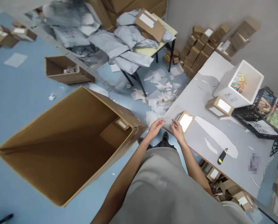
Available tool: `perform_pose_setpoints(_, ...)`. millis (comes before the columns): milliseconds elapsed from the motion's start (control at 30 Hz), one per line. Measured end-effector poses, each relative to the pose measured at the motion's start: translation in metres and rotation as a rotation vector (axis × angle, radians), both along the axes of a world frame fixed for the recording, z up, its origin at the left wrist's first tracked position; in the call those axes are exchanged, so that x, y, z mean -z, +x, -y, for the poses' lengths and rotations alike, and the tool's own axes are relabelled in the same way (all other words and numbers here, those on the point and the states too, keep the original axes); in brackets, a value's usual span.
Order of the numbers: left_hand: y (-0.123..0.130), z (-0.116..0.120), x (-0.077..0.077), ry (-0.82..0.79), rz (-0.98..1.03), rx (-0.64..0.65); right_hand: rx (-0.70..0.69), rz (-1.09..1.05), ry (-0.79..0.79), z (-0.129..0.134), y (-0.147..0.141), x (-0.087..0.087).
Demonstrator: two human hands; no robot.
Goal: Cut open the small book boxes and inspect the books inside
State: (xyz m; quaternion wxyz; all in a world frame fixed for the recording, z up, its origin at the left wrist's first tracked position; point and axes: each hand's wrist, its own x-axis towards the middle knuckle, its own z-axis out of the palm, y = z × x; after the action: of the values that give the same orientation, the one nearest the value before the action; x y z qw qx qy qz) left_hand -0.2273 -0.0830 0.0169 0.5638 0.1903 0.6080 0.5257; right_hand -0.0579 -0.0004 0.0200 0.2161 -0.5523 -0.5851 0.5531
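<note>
My left hand [156,128] is at the near left edge of the grey table [187,99], its fingers stretched toward the right and nothing visible in them. Facing it across a small gap, my right hand [178,130] has its fingers loosely bent and apart, also with nothing visible in them. It is beside a small cardboard box [185,121] with a white label, on the table. To the left of my hands stands a large open cardboard box [83,124] with a small labelled box [122,123] deep inside it.
On the table are a black and yellow cutter [222,156], another labelled box [220,107], a white foam bin [232,93] and a black crate [248,121]. Scraps of paper [159,93] litter the floor. Grey parcels [129,35] cover a yellow table behind.
</note>
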Motion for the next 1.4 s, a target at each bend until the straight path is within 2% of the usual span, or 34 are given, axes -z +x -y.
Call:
perform_pose_setpoints(133,-0.045,0.053,0.001,0.045,-0.01,-0.127,-0.229,-0.012,-0.04,0.032,-0.064,-0.001)
perform_pose_setpoints(233,-0.078,0.106,0.009,0.023,-0.023,-0.264,-0.398,-0.021,-0.075,0.067,-0.112,0.004)
perform_pose_setpoints(400,-0.125,0.204,0.033,-0.104,0.011,-0.48,-0.603,0.064,-0.141,0.126,-0.186,0.025)
perform_pose_setpoints(500,-0.146,0.252,0.053,-0.22,0.041,-0.575,-0.71,0.155,-0.168,0.151,-0.226,0.041)
perform_pose_setpoints(600,-0.163,0.285,0.077,-0.334,0.087,-0.626,-0.847,0.281,-0.137,0.168,-0.264,0.056)
perform_pose_setpoints(667,-0.175,0.297,0.095,-0.432,0.097,-0.621,-0.96,0.377,-0.09,0.175,-0.29,0.068)
perform_pose_setpoints(733,-0.186,0.301,0.114,-0.563,0.051,-0.557,-1.057,0.464,-0.042,0.181,-0.318,0.083)
perform_pose_setpoints(800,-0.197,0.3,0.139,-0.69,-0.013,-0.471,-1.122,0.548,-0.009,0.185,-0.347,0.107)
perform_pose_setpoints(867,-0.207,0.295,0.172,-0.772,-0.03,-0.412,-1.169,0.639,0.0,0.188,-0.374,0.143)
perform_pose_setpoints(933,-0.213,0.289,0.211,-0.823,0.0,-0.382,-1.178,0.72,0.04,0.19,-0.399,0.188)
perform_pose_setpoints(1033,-0.219,0.282,0.274,-0.9,-0.033,-0.293,-1.122,0.822,0.1,0.192,-0.424,0.265)
perform_pose_setpoints(1133,-0.229,0.276,0.33,-0.942,-0.238,-0.131,-1.071,0.852,0.114,0.195,-0.434,0.337)
perform_pose_setpoints(1200,-0.238,0.273,0.361,-0.92,-0.365,-0.07,-1.04,0.889,0.111,0.196,-0.433,0.375)
perform_pose_setpoints(1300,-0.253,0.267,0.399,-0.86,-0.42,-0.122,-0.996,1.014,0.126,0.196,-0.423,0.412)
perform_pose_setpoints(1400,-0.257,0.262,0.427,-0.807,-0.364,-0.28,-0.993,1.086,0.196,0.197,-0.408,0.422)
